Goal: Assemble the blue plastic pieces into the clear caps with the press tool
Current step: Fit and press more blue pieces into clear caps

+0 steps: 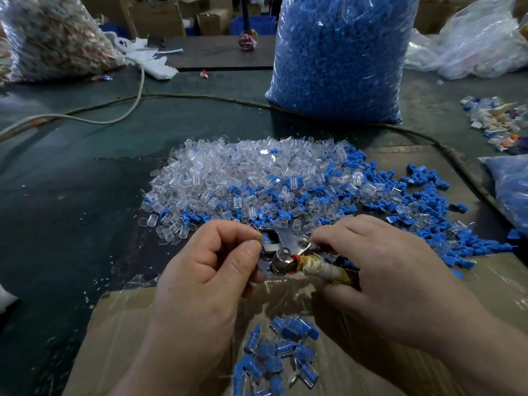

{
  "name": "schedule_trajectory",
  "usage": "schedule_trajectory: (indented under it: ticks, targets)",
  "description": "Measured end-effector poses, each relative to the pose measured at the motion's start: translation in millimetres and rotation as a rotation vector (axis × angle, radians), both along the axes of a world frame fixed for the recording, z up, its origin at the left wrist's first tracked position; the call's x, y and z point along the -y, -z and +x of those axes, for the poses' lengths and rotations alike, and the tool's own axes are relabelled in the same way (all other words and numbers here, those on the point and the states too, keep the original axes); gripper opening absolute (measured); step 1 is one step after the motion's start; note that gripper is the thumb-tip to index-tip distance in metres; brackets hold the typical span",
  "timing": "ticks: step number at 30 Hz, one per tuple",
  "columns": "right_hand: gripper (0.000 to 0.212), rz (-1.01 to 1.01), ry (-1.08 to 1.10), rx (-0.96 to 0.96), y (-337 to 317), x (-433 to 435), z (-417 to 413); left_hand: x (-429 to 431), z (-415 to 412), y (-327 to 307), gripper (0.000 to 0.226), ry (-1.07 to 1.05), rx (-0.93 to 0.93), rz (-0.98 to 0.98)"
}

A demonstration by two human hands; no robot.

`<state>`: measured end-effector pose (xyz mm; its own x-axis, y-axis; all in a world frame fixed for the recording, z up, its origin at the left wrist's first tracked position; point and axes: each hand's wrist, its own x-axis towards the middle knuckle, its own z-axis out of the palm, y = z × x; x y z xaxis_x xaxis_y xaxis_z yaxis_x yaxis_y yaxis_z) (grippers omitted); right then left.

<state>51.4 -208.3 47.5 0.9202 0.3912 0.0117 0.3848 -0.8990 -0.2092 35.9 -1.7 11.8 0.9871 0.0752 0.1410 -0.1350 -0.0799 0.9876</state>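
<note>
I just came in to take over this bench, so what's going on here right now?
A person is assembling caps by hand. The left hand pinches a blue piece at the mouth of the metal press tool, while the right hand grips the tool's taped handle. Loose clear caps and blue pieces lie heaped on the table behind it. Finished pieces sit in the cardboard box below the hands.

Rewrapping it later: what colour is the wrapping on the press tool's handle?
Press tool handle wrapping: dirty yellowish white, red band by the metal; head view.
</note>
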Motion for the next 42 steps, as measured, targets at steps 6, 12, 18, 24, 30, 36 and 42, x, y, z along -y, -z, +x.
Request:
schedule_trajectory:
  ticks: [6, 12, 18, 24, 30, 36, 42]
  targets:
    - [0.064, -0.011, -0.010, -0.020, -0.1, -0.6, 1.1, 0.4, -1.1, -2.6, 0.018, -0.005, 0.008, 0.013]
    - [0.054, -0.065, -0.005, 0.011, -3.8, -3.2, 0.2, -0.6, -0.8, -0.9, 0.022, -0.011, 0.029, 0.058]
    - [0.051, -0.044, 0.011, 0.066, -6.8, -6.5, -0.9, -1.0, -2.1, -1.9, 0.024, -0.026, 0.058, 0.057]
    - [0.045, -0.030, 0.036, 0.076, -5.4, -10.6, -4.2, -0.3, -5.7, -7.2, 0.024, -0.037, 0.062, 0.046]
    - [0.050, -0.060, 0.034, 0.068, -2.9, -9.6, -1.5, 1.7, -5.1, -6.8, 0.020, -0.036, 0.059, 0.073]
    - [0.038, -0.073, 0.010, 0.014, -3.1, -5.9, 0.1, 4.4, -4.9, -4.8, 0.028, -0.037, 0.050, 0.106]
    - [0.026, -0.022, 0.048, 0.077, -6.2, -10.1, -3.0, 4.2, -6.5, -6.0, 0.020, -0.082, 0.059, 0.105]
